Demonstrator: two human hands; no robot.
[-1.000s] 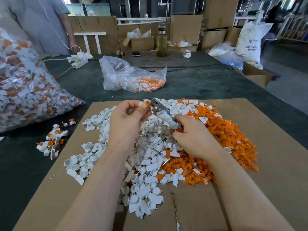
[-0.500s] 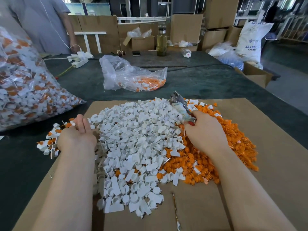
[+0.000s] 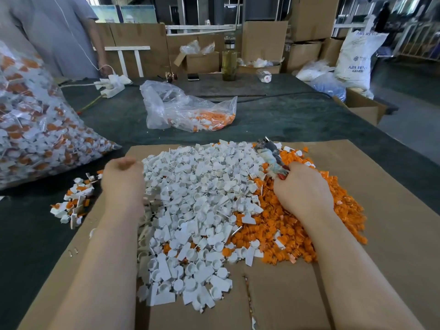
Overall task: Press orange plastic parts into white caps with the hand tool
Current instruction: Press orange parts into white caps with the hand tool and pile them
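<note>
A heap of white caps [image 3: 202, 198] lies on a cardboard sheet [image 3: 385, 234], with a heap of orange plastic parts [image 3: 285, 232] against its right side. My right hand [image 3: 302, 189] rests on the orange heap and grips the hand tool [image 3: 272, 156], whose metal head points away from me. My left hand [image 3: 121, 182] is blurred at the left edge of the white heap, its fingers loosely bent, with nothing seen in them. A small pile of assembled white-and-orange pieces [image 3: 73, 201] lies left of the cardboard.
A large clear bag of assembled pieces [image 3: 35, 129] fills the left side. A smaller plastic bag [image 3: 190, 113] lies beyond the cardboard on the dark table. A power strip [image 3: 112, 85], a bottle [image 3: 229, 60] and boxes stand farther back. A person [image 3: 54, 32] stands at far left.
My left hand left the tool, went out to the small assembled pile, and has now swung back to the white heap's edge. My right hand, still holding the tool, moved right onto the orange heap.
</note>
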